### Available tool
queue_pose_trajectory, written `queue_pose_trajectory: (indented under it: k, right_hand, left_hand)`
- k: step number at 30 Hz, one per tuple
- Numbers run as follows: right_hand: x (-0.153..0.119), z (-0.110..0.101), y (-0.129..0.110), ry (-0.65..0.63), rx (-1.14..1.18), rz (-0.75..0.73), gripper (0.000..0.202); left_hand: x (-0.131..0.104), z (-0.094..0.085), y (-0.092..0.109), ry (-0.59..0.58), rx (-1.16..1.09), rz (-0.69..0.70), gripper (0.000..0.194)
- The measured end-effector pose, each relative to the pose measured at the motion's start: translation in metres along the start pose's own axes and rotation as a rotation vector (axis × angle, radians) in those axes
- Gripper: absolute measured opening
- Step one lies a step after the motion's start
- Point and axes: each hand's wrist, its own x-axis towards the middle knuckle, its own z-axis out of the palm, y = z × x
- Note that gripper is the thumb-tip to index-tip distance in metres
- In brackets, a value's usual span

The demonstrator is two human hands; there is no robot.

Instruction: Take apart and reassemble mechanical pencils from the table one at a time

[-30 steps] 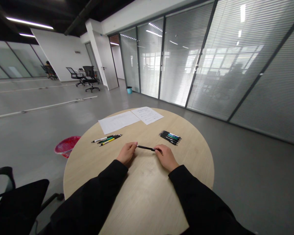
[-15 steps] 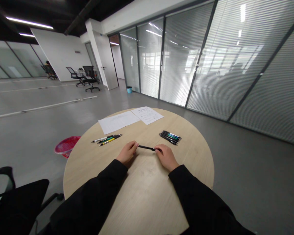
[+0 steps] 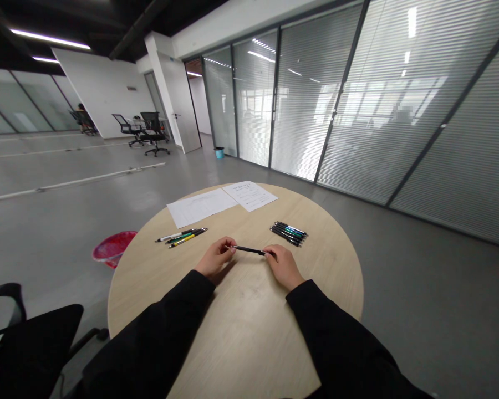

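A slim black pen [image 3: 250, 251] is held nearly level above the middle of the table, stretched between my two hands. My right hand [image 3: 284, 266] pinches its right end between thumb and fingers. At the pen's left end, a bright tip shows where the thumb and fingertips of my left hand [image 3: 214, 258] close around it. A small thin bit shows between those left fingers, too small to make out. To the right lies a row of several dark pens [image 3: 289, 233], some with green or blue parts. On the left lie several pens [image 3: 182, 236] in white, green and yellow.
Two printed sheets [image 3: 203, 206] lie toward the far edge of the round wooden table [image 3: 249, 332]. A red basin [image 3: 113, 247] stands on the floor to the left, and a black chair [image 3: 33, 343] is at the near left.
My left hand has shifted slightly left, and its fingers have loosened a little at the pen's tip. My right hand and the pen have barely moved.
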Motion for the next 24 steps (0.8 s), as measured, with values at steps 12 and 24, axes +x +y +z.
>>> queue_pose_trajectory:
  k: [12,24]
  right_hand:
    - [0.0004,0.0012,0.0003,-0.007,0.029,-0.010,0.018]
    - [0.0003,0.0014,0.0011,-0.009,0.020,-0.021,0.018]
  left_hand:
    - [0.0016,0.0030,-0.0067,0.131,0.087,-0.081,0.041]
    - [-0.0011,0.0024,-0.0023,0.047,0.213,-0.046,0.041]
